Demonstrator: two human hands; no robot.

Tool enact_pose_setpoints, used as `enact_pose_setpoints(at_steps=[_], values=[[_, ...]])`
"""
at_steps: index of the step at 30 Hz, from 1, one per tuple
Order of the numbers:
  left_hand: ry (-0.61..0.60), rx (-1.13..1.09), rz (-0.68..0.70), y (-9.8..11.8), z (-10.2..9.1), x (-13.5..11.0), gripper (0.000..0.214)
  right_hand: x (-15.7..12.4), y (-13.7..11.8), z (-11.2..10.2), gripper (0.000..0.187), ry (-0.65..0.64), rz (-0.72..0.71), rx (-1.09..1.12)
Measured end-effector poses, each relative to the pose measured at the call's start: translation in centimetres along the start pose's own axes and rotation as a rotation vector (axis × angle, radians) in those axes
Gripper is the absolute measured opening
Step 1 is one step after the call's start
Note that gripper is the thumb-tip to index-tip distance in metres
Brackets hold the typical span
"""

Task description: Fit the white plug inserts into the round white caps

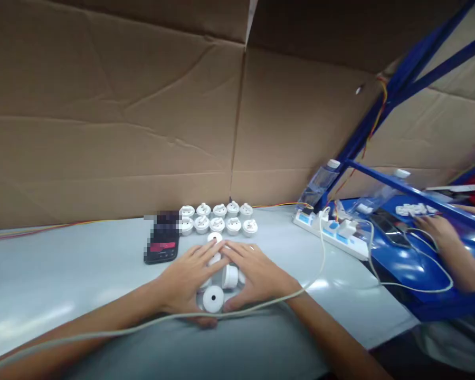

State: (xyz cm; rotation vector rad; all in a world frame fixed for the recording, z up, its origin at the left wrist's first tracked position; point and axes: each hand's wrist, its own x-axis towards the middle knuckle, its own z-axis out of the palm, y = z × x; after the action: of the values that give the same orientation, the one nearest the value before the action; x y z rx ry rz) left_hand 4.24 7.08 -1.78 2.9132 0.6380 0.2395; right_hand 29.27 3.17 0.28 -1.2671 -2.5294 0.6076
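Near the table's front edge, my left hand (187, 279) and my right hand (258, 270) curve around a small group of white round plastic pieces. Their fingertips come close together at the far side, and the thumbs lie at the near side. One white disc with a dark centre hole (213, 299) faces up between the thumbs. Beside it a white cylindrical piece (230, 276) lies on its side. Another white disc (215, 237) shows just beyond my fingertips. Both hands have their fingers extended, touching the group's edges without gripping. Other pieces are partly hidden beneath the fingers.
Two rows of white round fittings (217, 225) stand behind my hands, beside a phone (162, 248). A pale cable (237, 313) crosses over my forearms to a power strip (332, 235). At right are a plastic bottle (320, 182), blue frame (399, 184) and another person's hand (441, 232).
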Motion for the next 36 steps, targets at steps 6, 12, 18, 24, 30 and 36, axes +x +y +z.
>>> enact_pose_setpoints(at_steps=[6, 12, 18, 24, 30, 36], values=[[0.053, 0.098, -0.046, 1.2, 1.1, -1.6, 0.113, -0.1, -0.5, 0.6, 0.111, 0.014, -0.048, 0.022], [0.105, 0.185, -0.082, 2.5, 1.4, -4.2, 0.1, -0.1, -1.5, 1.3, 0.103, 0.013, -0.105, 0.081], [0.193, 0.252, -0.098, 2.6, 1.7, -6.5, 0.077, -0.2, -2.7, 2.1, 0.088, 0.03, -0.094, 0.052], [0.24, 0.34, -0.047, 3.4, 1.1, -7.7, 0.054, -0.3, -3.4, 2.1, 0.076, 0.056, -0.103, -0.014], [0.239, 0.331, -0.007, 4.0, 0.4, -9.7, 0.047, 0.0, -4.2, 1.9, 0.06, 0.052, -0.164, -0.047], [0.191, 0.206, -0.063, 4.5, -0.4, -11.1, 0.046, 1.2, -4.7, 2.1, 0.048, 0.041, -0.207, -0.046]])
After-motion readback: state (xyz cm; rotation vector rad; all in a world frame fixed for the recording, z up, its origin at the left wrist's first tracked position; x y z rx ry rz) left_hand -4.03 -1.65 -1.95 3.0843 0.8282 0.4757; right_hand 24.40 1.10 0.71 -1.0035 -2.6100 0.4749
